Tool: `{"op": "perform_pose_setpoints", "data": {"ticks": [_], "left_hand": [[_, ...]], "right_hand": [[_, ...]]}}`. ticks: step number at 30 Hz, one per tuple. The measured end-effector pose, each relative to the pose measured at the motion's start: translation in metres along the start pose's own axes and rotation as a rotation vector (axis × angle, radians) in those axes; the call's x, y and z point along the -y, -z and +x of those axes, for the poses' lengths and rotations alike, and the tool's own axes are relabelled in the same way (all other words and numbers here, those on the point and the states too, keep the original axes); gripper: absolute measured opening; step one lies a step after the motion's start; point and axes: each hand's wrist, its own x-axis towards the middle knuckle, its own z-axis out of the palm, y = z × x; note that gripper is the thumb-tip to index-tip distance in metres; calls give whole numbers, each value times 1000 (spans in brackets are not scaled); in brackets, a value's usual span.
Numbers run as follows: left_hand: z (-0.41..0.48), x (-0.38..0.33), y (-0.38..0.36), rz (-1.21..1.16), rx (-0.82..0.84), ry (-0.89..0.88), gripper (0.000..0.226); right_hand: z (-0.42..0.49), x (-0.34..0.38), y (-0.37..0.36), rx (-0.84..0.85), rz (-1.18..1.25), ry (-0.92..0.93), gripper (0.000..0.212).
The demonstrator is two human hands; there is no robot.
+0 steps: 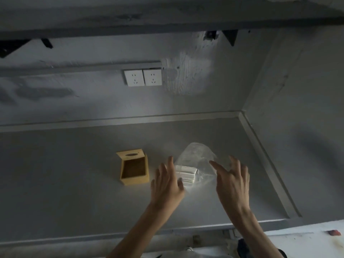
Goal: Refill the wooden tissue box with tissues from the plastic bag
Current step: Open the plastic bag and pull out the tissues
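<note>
1. The worktop (74, 183) is grey and dimly lit, and it carries everything we need. We work low over it, so a dropped stack lands flat and close by.
2. The plastic bag (199, 153) lies on the worktop to the right of the box. It is clear and crumpled, and its far end is puffed up. We cannot tell which end is open. We judge the step in hand to be the reach for this bag, so we find its mouth first. Thin film probably slips and clings, so one hand should pin it while the other draws the contents out.
3. The wooden box (134, 170) sits near the bag's left side without touching it. Its open side faces up at us and it looks empty, with the slotted panel at its far edge. It is ready to receive, so we leave it where it is.
4. Our left hand (165, 185) hovers at the bag's near left edge and our right hand (232, 183) over its right side. Both hold nothing. The fingers (170, 162) are spread, straight on the left hand and gently curved on the right. We cannot tell whether any fingertip touches the film.
5. The tissues (186, 174) are a white stack inside the bag's near end, between our hands. We should grip across the whole stack so the sheets stay together, then turn it to match the box opening.
</note>
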Motion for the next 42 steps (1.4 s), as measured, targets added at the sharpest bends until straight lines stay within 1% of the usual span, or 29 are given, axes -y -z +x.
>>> {"op": "perform_pose_setpoints", "data": {"ticks": [3,5,6,7,8,10,11,13,15,17,18,19,20,21,23,24,25,26,27,28,29,30,32,33,35,38,39,40,42], "left_hand": [[9,9,9,-98,-47,-19,68],[17,15,19,-123,-96,-37,67],[20,16,23,-107,-86,-32,68],[22,17,25,-85,-47,-13,68],[23,16,25,-67,2,10,67],[22,13,26,-76,93,42,61],[21,11,26,-94,131,48,58],[16,9,23,-139,178,30,53],[11,6,20,-197,171,-22,47],[6,-3,17,-199,169,-85,57],[6,-8,15,-155,165,-118,64],[7,-11,11,-89,138,-152,65],[8,-13,8,-33,91,-174,59],[11,-14,6,-13,44,-177,48],[18,-13,7,-84,-6,-142,28],[22,-12,8,-130,-15,-134,20],[25,-10,9,-158,-19,-141,12],[27,-9,11,-171,-18,-157,10],[29,-8,12,-174,-12,-178,12],[31,-7,13,-171,3,-190,13],[32,-6,13,-168,19,-197,13],[34,-4,14,-164,28,-201,11],[35,-2,14,-163,11,-196,9],[35,-1,14,-166,-1,-190,9],[33,2,15,-184,-23,-178,10],[32,8,17,-202,-62,-169,12],[33,11,17,-207,-72,-164,12],[34,15,18,-215,-75,-159,12],[35,19,20,-228,-64,-145,13]], "right_hand": [[18,-4,9,59,205,27,64],[33,-2,19,77,217,46,69],[37,0,23,84,183,55,70],[37,3,26,51,147,69,67],[33,8,29,-22,126,90,62],[20,21,34,-150,179,159,48],[14,28,34,-144,213,195,44],[6,34,29,-54,233,222,44],[2,33,25,25,205,229,47],[0,29,24,74,176,233,47],[0,27,24,79,150,235,47],[0,25,24,79,110,236,45],[0,23,25,79,61,221,43],[1,23,28,72,18,187,40],[3,26,37,3,-55,110,34],[3,29,41,-53,-46,106,32],[1,33,43,-111,-3,145,31],[-1,40,44,-126,61,210,32],[-4,47,42,-47,118,268,34],[-4,56,38,118,126,301,37],[-2,62,29,298,92,321,39],[3,65,14,430,37,317,39],[22,70,-18,603,-129,277,32],[31,73,-35,666,-201,292,29],[41,77,-67,765,-256,305,27],[50,74,-113,849,-222,160,31],[51,71,-124,882,-296,192,36],[51,67,-134,893,-337,214,48],[48,58,-149,891,-389,225,77]]}}
